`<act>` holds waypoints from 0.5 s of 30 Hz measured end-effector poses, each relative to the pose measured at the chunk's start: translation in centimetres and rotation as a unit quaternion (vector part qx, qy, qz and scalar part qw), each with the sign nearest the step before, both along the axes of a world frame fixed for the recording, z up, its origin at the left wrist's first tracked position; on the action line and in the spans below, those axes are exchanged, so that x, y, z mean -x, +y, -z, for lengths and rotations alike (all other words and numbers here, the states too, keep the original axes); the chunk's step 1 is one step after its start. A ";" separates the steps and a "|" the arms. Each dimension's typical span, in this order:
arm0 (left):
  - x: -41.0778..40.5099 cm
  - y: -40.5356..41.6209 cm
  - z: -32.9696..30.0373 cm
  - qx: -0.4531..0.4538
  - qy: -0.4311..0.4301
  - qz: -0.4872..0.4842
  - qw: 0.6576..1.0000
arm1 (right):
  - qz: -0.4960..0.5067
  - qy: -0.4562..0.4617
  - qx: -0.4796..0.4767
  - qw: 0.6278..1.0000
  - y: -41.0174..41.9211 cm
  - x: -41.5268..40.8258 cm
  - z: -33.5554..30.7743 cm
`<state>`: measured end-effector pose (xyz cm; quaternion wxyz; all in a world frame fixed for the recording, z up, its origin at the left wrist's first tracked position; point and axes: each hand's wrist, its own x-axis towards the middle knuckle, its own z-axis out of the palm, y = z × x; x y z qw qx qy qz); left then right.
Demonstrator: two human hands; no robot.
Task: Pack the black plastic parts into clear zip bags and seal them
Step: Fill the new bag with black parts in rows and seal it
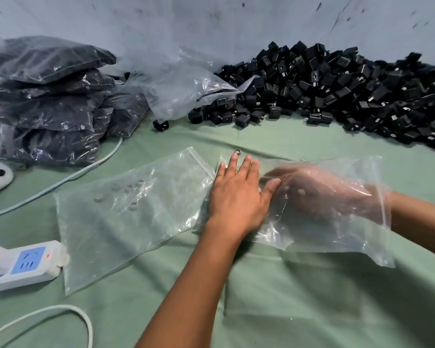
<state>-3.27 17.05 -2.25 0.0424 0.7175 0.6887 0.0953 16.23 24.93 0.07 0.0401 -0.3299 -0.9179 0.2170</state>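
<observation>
A big heap of black plastic parts [337,89] lies at the back right of the green cloth. In front of me lies a clear zip bag [337,237]. My left hand [236,197] presses flat on its left end with straight fingers. My right hand [319,192] is inside this bag up to the wrist and shows blurred through the plastic; I see no part in it. A second clear zip bag [116,222] lies flat to the left and has a few small pale rings inside.
Filled, sealed bags [53,101] are stacked at the back left, with a crumpled large plastic bag [181,91] beside them. One stray black part [160,125] and a small metal ring [237,151] lie on the cloth. A white power strip [28,264] and cable [60,180] are at the left.
</observation>
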 end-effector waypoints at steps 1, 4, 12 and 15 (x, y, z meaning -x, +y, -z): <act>-0.2 0.0 0.3 0.014 0.039 -0.006 0.999 | 0.003 0.018 0.068 0.998 0.0 -1.6 -0.8; -0.9 0.1 0.5 0.029 0.104 -0.030 0.994 | 0.011 0.003 0.150 0.989 0.4 -7.3 -2.1; -0.8 0.8 0.4 0.057 0.097 -0.076 0.991 | 0.331 0.106 0.110 0.931 4.5 -13.5 -3.3; -0.9 0.9 0.0 0.058 0.084 -0.082 0.991 | 0.376 0.120 0.000 0.919 7.6 -11.0 -2.6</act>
